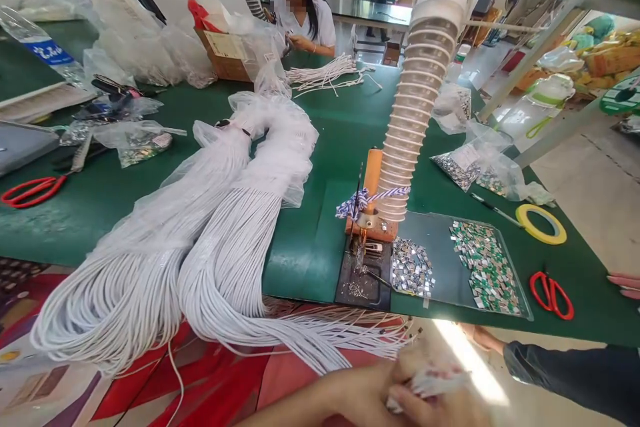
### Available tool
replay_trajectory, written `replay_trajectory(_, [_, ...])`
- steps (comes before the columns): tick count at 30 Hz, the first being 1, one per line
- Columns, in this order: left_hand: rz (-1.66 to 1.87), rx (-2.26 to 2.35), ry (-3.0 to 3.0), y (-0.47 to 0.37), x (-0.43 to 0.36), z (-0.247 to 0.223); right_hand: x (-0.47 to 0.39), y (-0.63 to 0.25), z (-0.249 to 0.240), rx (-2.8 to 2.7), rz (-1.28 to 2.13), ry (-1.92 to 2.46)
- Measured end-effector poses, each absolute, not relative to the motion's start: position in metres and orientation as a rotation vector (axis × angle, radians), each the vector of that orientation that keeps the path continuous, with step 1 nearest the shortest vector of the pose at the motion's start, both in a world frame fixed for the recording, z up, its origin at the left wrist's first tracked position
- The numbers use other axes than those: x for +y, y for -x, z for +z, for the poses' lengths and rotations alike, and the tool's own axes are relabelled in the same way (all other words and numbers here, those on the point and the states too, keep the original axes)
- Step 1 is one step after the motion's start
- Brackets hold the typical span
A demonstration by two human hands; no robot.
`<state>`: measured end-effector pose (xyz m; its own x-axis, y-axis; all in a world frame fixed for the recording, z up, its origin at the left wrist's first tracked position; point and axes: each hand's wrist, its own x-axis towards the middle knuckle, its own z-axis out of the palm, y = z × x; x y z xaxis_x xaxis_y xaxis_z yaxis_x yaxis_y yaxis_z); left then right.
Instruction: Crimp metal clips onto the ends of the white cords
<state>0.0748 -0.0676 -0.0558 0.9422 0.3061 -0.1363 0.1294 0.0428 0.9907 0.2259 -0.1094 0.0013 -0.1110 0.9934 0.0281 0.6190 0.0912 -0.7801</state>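
Note:
My left hand [373, 383] and my right hand [457, 410] are close together at the bottom edge, smeared by motion. Their fingers are closed around a small crumpled-looking white thing [433, 383], too blurred to name. Just beyond them lie the loose ends of a thick bundle of white cables [230, 240], which runs over the table edge and is partly wrapped in clear plastic. Farther up is a soldering stand [367, 267] with an orange-handled iron [373, 173] tied by striped cord. Beside it, a clear tray [440, 260] holds small metal connectors [413, 267] and green circuit boards [487, 267].
A ribbed extraction hose [420, 93] comes down behind the stand. Red scissors [551, 295] and yellow tape [541, 224] lie at right, with bags of parts [465, 163] behind. More red-handled scissors [35, 192] lie at left. A co-worker [305, 13] sits across the table.

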Motion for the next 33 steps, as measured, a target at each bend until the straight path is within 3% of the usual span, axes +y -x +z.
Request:
replay_trajectory(7, [0.396, 0.505, -1.263, -0.051, -0.050, -0.024, -0.072, -0.206, 0.028, -1.852, 0.902, 1.296])
replay_trajectory(17, [0.393, 0.613, -1.218, -0.016, -0.041, -0.010, -0.062, -0.183, 0.026, -1.978, 0.768, 1.131])
replay_trajectory(22, [0.467, 0.492, -1.231, -0.005, -0.033, -0.016, -0.061, -0.179, 0.020, -1.812, 0.843, 1.183])
replay_trajectory(33, [0.673, 0.915, -1.263, 0.006, -0.027, -0.017, -0.063, -0.175, -0.002, -1.384, 1.090, 1.372])
